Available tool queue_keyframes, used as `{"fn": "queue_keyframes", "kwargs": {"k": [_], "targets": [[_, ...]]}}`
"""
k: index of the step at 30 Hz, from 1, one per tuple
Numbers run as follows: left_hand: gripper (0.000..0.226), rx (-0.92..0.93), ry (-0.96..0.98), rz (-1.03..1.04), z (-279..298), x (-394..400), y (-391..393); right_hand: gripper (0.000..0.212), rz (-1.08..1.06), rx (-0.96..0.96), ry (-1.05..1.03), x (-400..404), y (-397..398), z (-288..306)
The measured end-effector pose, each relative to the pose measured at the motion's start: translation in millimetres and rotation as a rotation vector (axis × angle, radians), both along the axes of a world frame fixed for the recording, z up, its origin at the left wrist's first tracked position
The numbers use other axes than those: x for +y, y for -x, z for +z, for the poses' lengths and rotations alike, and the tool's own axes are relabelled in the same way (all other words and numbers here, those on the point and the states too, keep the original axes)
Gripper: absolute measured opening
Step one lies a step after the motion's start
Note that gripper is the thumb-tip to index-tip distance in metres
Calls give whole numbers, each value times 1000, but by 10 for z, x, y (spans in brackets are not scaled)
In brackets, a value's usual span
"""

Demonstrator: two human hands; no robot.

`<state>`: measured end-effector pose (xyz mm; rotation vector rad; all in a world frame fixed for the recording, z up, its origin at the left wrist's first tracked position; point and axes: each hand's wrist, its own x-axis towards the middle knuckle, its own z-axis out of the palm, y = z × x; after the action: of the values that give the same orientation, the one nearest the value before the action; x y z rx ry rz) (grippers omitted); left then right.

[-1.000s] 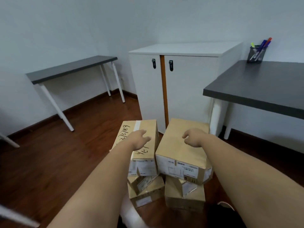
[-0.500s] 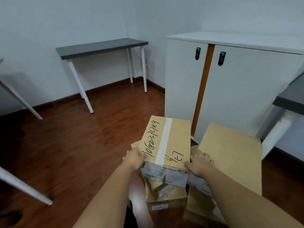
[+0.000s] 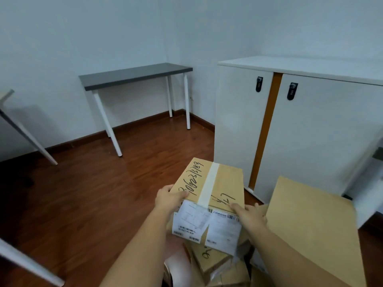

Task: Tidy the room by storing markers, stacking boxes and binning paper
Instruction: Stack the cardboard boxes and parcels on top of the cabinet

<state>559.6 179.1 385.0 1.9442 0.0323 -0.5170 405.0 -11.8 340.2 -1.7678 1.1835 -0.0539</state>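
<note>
A taped cardboard box (image 3: 215,183) with black handwriting on top and white shipping labels on its near face is lifted above a pile of smaller boxes (image 3: 219,264). My left hand (image 3: 169,196) grips its near left corner, thumb on top. My right hand (image 3: 251,214) grips its near right corner, fingers over the top edge. A larger plain cardboard box (image 3: 310,228) sits close on the right, beside the held one.
A white two-door cabinet (image 3: 310,129) with black locks stands just behind the boxes. A grey-topped table (image 3: 132,75) on white legs is against the far wall. Other table legs (image 3: 27,135) cross the left side. Wooden floor (image 3: 83,193) spreads out on the left.
Both hands went from resting on two box tops to gripping the handwritten box by its near corners and lifting it. The view swung left; the desk with the pen holder left the frame.
</note>
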Motion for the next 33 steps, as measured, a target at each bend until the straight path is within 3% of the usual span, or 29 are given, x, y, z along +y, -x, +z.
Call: {"fn": "queue_keyframes", "kwargs": {"k": [4,9,13,18,27,33], "targets": [[39,41,130,-63,223,-88,-208,31,-239,-414,-429,-36,-150,248],[47,15,231,-94,447,-340,-389,40,-338,-597,-613,-102,-201,363],[43,-51,264,-158,722,-586,-502,50,-429,-717,-590,-162,-242,548],[45,-78,337,-238,1133,-772,-577,40,-534,-865,-497,-248,-264,1004],[52,-176,576,-376,1925,-947,-426,74,-590,-1114,-281,-187,48,1916],[53,-165,751,-498,2482,-1022,-172,75,-571,-1259,-153,-111,415,2528]]}}
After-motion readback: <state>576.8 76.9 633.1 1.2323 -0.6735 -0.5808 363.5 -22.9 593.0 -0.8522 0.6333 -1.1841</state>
